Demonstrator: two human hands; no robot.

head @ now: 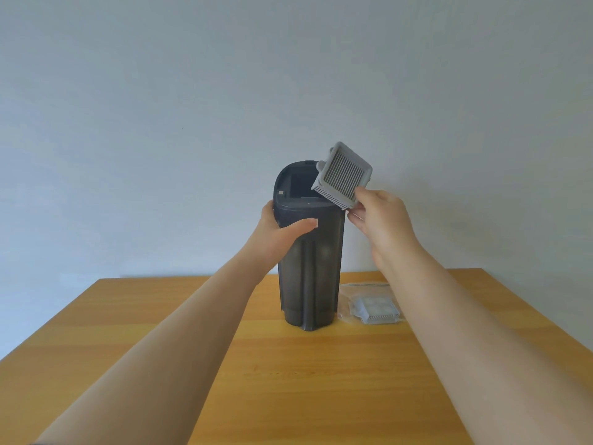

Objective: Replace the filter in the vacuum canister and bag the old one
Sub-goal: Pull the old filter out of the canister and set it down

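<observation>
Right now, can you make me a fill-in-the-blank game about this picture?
1. The right hand holds a grey ____ above the canister.
2. The left hand grips the canister, which stands on a wooden ____.
3. A second filter lies inside a clear ____ beside the canister.
4. The slot at the canister's top is ____.

Missing words: filter; table; bag; empty
</observation>
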